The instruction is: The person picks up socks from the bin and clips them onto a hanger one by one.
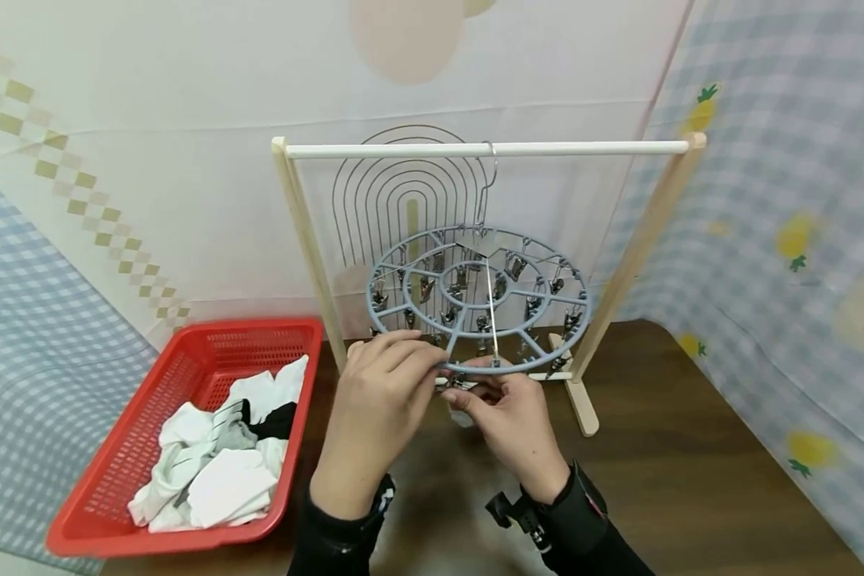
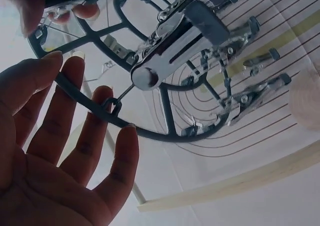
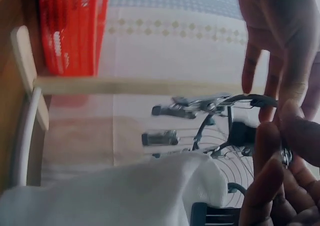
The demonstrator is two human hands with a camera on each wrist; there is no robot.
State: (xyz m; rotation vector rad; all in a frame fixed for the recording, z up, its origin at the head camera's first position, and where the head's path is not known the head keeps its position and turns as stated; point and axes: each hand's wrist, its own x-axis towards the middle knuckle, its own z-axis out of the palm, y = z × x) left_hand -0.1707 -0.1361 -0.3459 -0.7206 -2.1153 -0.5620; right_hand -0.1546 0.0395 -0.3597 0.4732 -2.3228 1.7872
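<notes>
A round grey-blue clip hanger (image 1: 399, 308) with several metal clips hangs by its hook from a white bar. My left hand (image 1: 389, 392) grips the near rim, thumb on one side and fingers on the other, as the left wrist view shows. Just to the right, my right hand (image 1: 514, 420) pinches a metal clip (image 1: 458, 381) under that rim. Below it is a white sock (image 3: 125, 196), mostly hidden by the hands in the head view. Whether the clip bites the sock cannot be made out.
A wooden stand (image 1: 306, 240) with a white bar (image 1: 403, 150) carries the hanger on the brown table (image 1: 662, 448). To the left, a red basket (image 1: 115, 472) contains white, grey and black socks (image 1: 230, 484). Patterned cloth (image 1: 187, 64) covers the walls.
</notes>
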